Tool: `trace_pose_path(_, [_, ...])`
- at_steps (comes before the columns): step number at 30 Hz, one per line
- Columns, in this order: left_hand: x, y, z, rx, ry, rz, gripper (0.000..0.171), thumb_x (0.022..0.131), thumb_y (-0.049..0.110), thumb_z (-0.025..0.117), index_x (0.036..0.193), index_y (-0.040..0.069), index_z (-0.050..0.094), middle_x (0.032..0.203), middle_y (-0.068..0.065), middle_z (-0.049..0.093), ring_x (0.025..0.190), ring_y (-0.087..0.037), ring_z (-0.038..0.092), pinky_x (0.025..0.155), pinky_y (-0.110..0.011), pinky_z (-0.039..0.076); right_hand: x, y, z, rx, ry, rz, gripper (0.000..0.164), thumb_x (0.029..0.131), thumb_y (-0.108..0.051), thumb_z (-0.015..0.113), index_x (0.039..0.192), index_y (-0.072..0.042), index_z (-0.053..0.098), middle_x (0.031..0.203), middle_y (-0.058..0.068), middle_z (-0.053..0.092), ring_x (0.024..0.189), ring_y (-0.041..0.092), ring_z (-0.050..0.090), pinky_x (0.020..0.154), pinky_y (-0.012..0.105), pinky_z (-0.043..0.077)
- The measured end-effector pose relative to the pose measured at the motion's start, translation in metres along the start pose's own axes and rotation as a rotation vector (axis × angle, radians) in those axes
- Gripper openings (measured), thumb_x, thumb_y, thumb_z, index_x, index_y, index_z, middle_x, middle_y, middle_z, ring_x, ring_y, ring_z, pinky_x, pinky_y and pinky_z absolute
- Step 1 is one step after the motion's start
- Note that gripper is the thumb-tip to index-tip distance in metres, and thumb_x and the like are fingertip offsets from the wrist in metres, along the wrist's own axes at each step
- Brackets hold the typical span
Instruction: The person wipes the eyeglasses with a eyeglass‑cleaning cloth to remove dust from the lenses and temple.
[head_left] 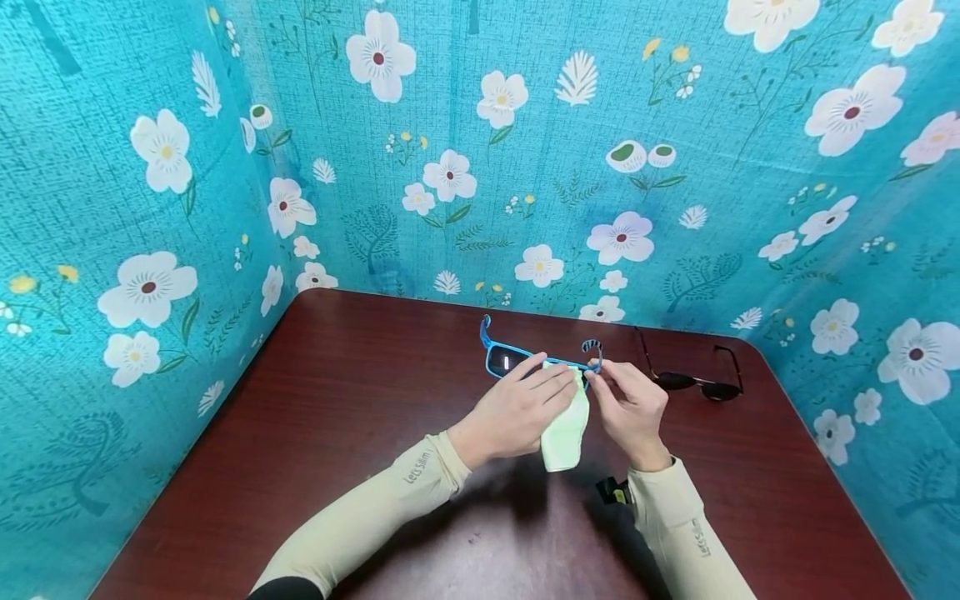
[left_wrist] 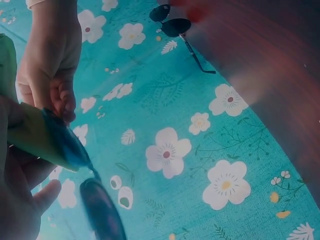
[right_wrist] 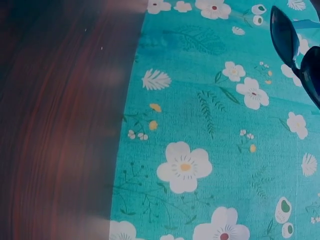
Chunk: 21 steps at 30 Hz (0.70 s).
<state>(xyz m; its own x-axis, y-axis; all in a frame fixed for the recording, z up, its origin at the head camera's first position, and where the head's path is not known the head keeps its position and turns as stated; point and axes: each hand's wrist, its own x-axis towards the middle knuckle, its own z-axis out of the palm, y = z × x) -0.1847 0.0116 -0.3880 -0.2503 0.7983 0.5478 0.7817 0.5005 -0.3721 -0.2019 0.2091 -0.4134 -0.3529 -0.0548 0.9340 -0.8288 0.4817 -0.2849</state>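
Observation:
Blue-framed sunglasses [head_left: 504, 362] are held up over the table with their temples unfolded. My left hand [head_left: 519, 410] holds a pale green cloth [head_left: 566, 433] folded around the lens on the right side; the cloth's loose end hangs below the fingers. In the left wrist view, the cloth [left_wrist: 37, 137] wraps that lens between left fingers and thumb, while the other lens [left_wrist: 102, 210] is bare. My right hand [head_left: 633, 408] pinches the frame by its right hinge with thumb and fingertips. Only the sunglasses' dark lenses [right_wrist: 284, 37] show in the right wrist view, without the hand.
Dark thin-framed sunglasses [head_left: 720, 390] lie with temples unfolded at the table's back right, just beyond my right hand. The reddish-brown table [head_left: 360, 375] meets a blue flowered cloth backdrop [head_left: 465, 225] at its rear and sides. A small black device [head_left: 615, 493] sits at my right wrist.

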Motion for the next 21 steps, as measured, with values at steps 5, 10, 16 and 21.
trace_pose_path(5, [0.001,0.001,0.002,-0.011,0.021,0.001,0.051,0.078,0.032,0.057,0.120,0.005,0.051,0.121,-0.008,0.051,0.116,-0.020,0.042,0.101,-0.039,0.022,0.000,-0.002,0.001,0.008,0.011,0.015,0.018,0.072,-0.002,0.070,0.088,0.005,0.067,0.079,0.012,0.064,0.063,0.012,0.057,0.060,0.015,0.044])
trace_pose_path(10, [-0.002,0.000,0.001,-0.019,0.019,0.039,0.049,0.080,0.033,0.052,0.121,0.005,0.051,0.122,-0.007,0.051,0.116,-0.020,0.042,0.100,-0.039,0.022,-0.001,-0.001,-0.001,0.009,0.009,0.019,0.019,0.070,-0.001,0.071,0.089,0.004,0.068,0.080,0.012,0.064,0.062,0.012,0.057,0.058,0.015,0.044])
trace_pose_path(16, [-0.014,-0.004,0.002,-0.067,-0.007,0.097,0.048,0.083,0.030,0.050,0.124,0.006,0.048,0.124,-0.006,0.049,0.118,-0.019,0.039,0.101,-0.038,0.021,-0.003,0.002,-0.003,-0.003,0.001,0.024,0.023,0.068,-0.001,0.073,0.090,0.000,0.069,0.081,0.011,0.065,0.061,0.011,0.056,0.058,0.015,0.044])
trace_pose_path(21, [-0.023,-0.006,0.001,-0.106,0.005,0.106,0.046,0.081,0.028,0.053,0.122,0.007,0.051,0.123,-0.005,0.051,0.117,-0.016,0.041,0.099,-0.036,0.025,-0.006,0.004,-0.005,-0.018,-0.023,0.041,0.023,0.067,0.001,0.073,0.090,0.000,0.069,0.081,0.009,0.065,0.063,0.011,0.058,0.059,0.015,0.044])
